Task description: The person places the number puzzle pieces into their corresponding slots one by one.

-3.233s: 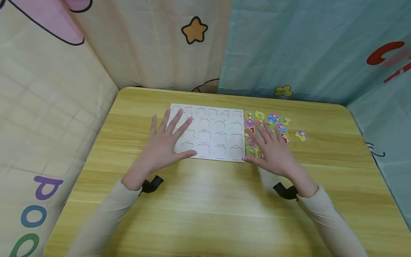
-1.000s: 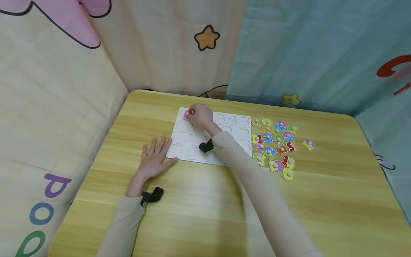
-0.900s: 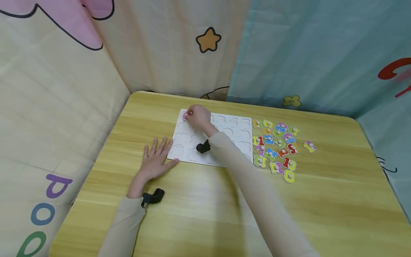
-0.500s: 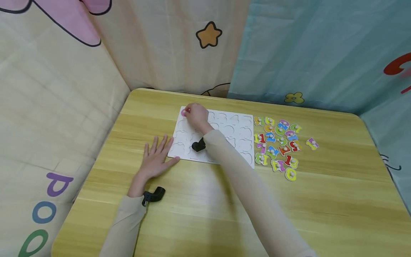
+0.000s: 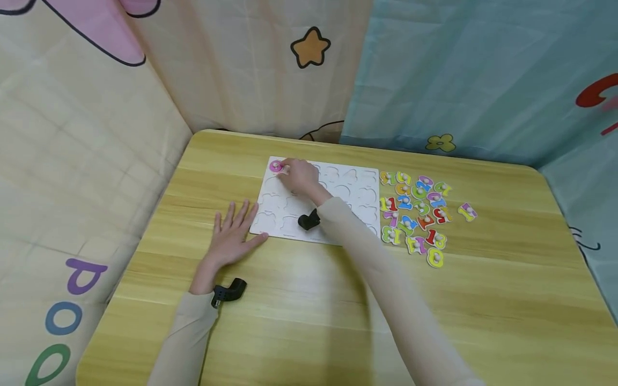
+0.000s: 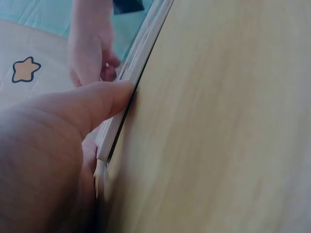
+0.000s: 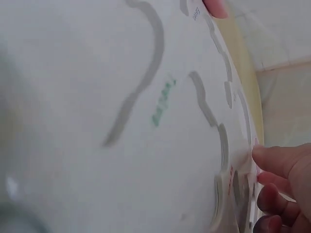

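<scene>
A white number puzzle board [image 5: 314, 236] with shaped recesses lies on the table. In its far left corner sits a pink zero puzzle piece [image 5: 276, 166], its knob showing. My right hand [image 5: 301, 177] is just right of that piece, over the board, with the thumb and bent fingers apart in the right wrist view. My left hand [image 5: 230, 241] lies spread at the board's near left corner. Its thumb [image 6: 114, 97] touches the board's edge in the left wrist view.
Several coloured number pieces [image 5: 420, 206] with knobs lie in a loose group right of the board. One purple and yellow piece [image 5: 467, 211] lies apart, farther right. Printed curtains [image 5: 241, 69] hang behind the wooden table [image 5: 289, 321].
My right hand brought the pink zero piece to the board's far left corner, then let it go and drew slightly right. Earlier, my left hand moved to the near left corner and stayed there.
</scene>
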The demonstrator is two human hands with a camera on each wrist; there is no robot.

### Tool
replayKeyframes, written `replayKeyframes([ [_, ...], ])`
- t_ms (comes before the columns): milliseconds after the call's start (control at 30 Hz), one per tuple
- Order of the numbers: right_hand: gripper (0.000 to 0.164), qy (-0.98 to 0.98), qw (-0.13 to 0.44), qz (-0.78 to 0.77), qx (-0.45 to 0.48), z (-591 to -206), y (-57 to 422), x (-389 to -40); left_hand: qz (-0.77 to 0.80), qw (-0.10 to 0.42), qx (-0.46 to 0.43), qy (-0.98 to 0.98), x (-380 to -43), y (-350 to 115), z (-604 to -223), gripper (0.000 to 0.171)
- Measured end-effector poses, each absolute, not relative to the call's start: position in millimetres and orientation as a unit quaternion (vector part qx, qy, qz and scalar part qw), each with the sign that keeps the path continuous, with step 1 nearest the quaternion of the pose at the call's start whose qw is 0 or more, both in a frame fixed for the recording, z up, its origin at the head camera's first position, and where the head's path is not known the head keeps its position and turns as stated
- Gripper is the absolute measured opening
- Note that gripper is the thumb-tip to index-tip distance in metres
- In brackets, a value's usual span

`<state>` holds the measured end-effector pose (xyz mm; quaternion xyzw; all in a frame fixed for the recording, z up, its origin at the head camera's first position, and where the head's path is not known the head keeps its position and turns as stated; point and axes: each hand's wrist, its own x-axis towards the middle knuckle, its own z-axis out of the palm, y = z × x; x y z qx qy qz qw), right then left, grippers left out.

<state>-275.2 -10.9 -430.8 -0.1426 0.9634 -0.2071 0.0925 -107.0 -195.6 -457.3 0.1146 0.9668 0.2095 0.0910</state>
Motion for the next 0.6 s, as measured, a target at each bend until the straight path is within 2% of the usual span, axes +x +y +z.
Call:
replayKeyframes([
  [267, 0.035, 0.952, 0.093, -0.252, -0.149, -421.8, 61.7, -254.9, 0.212, 0.093, 0.117, 0.966, -108.6, -192.4, -457.3, 0.081],
  [600, 0.032, 0.941, -0.014, -0.317, -0.119, -402.8, 191.1, -216.8, 0.213, 0.095, 0.117, 0.965, -108.2, -192.2, -455.9, 0.080],
])
